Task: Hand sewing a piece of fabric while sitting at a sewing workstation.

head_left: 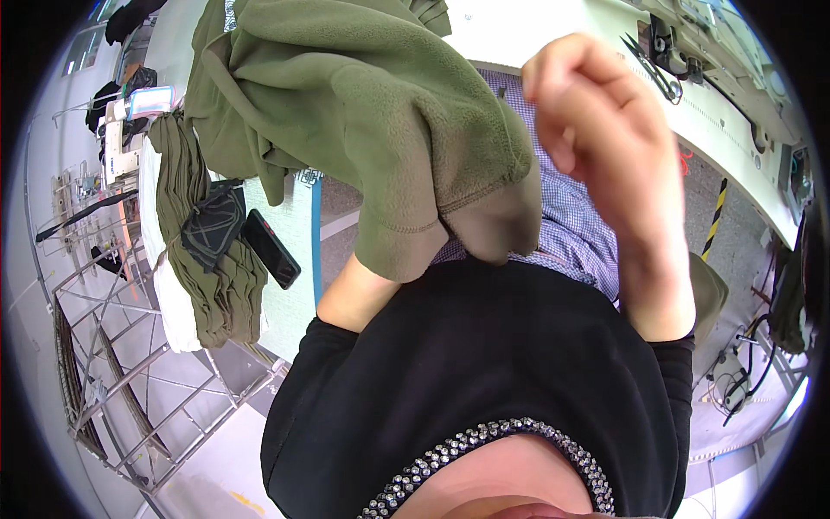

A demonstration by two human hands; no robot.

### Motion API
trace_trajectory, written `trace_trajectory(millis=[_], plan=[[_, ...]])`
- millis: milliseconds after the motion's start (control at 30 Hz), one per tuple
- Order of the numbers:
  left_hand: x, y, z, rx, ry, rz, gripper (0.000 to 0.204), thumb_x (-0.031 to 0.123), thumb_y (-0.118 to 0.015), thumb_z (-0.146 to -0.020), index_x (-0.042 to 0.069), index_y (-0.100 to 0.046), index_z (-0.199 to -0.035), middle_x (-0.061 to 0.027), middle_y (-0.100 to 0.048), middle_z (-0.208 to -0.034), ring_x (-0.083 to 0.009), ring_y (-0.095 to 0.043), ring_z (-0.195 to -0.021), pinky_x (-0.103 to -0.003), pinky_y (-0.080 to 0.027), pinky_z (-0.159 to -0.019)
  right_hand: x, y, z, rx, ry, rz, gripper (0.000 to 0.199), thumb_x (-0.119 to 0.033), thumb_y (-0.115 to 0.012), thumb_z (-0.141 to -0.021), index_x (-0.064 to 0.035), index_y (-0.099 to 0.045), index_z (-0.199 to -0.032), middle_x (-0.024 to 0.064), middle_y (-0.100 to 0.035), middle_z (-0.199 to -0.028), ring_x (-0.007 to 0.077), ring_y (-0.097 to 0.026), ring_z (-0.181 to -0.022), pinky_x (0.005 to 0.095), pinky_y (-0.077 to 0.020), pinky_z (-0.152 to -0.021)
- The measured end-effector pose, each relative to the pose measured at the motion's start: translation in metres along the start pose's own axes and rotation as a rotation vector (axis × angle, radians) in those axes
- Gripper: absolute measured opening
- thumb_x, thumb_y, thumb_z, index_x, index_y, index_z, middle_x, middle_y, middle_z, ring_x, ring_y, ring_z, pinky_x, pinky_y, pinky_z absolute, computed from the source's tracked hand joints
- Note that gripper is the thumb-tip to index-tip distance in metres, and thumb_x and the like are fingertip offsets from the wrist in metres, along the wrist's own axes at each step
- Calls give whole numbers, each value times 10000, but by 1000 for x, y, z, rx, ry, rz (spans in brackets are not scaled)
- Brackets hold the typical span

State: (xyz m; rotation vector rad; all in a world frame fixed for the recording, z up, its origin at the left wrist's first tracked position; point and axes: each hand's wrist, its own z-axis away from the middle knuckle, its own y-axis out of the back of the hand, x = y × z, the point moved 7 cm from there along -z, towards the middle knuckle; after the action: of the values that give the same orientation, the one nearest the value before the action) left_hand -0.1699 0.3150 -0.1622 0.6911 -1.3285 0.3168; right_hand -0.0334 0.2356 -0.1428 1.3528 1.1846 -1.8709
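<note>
Centrally, a green fleece garment [346, 104] spreads from the side table [296, 221], across that table's blue right edge, onto the checked cloth [562, 203] over the lap; this arrangement probably lets table and lap share its weight. The left forearm [350, 298] enters a tubular part of the fleece, so the left hand is hidden and its grip cannot be determined; the arm perhaps holds the tube spread from within. The right hand [601, 130], blurred and with fingers curled, is held up beside the garment, apart from it; whether the fingertips pinch anything small is unclear. Near the left edge of the side table lies a stack of green cloth [238, 298], bearing a dark cloth item [214, 227]; a phone [271, 248] lies just beside the stack, toward the blue edge. Black scissors [654, 69] rest on the white table [718, 138] near the sewing machine [735, 65], presumably for easy reach.
</note>
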Motion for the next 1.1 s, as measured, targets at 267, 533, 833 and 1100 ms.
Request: trace_trajectory(millis=[267, 533, 833, 1100], plan=[[-6, -2, 3, -118, -168, -100, 469, 293, -480, -994, 43, -380, -1379, -103, -475, -1327, -204, -489, -1202, -348, -420, -1019, -34, 46, 1, 248, 280, 153, 44, -42, -592, -875, -11, -607, -902, -12, -555, -786, 20, -485, -659, 149, -359, -578], [-18, 0, 14, -66, 192, 450, 476, 284, -477, -993, 33, -387, -1387, -125, -504, -1321, -226, -518, -1195, -362, -434, -1008, 24, 6, 3, -290, -22, 436, 49, -37, -612, -853, -5, -609, -890, 19, -573, -932, 68, -499, -801, 207, -405, -699], [-22, -1, 14, -26, 224, 614, 497, 302, -468, -995, 36, -369, -1403, -123, -480, -1360, -226, -500, -1225, -368, -425, -1020, 26, 13, -5, -135, 88, 113, 72, -79, -554, -913, -16, -572, -883, 55, -588, -931, 83, -510, -737, 211, -431, -680], [-30, 8, 17, -1, 162, 558, 522, 309, -455, -999, 60, -315, -1435, -115, -427, -1412, -231, -473, -1256, -392, -406, -1052, 16, 62, -19, -43, 124, -561, 130, -70, -493, -946, 19, -533, -860, 126, -616, -988, 140, -577, -686, 232, -519, -730]])
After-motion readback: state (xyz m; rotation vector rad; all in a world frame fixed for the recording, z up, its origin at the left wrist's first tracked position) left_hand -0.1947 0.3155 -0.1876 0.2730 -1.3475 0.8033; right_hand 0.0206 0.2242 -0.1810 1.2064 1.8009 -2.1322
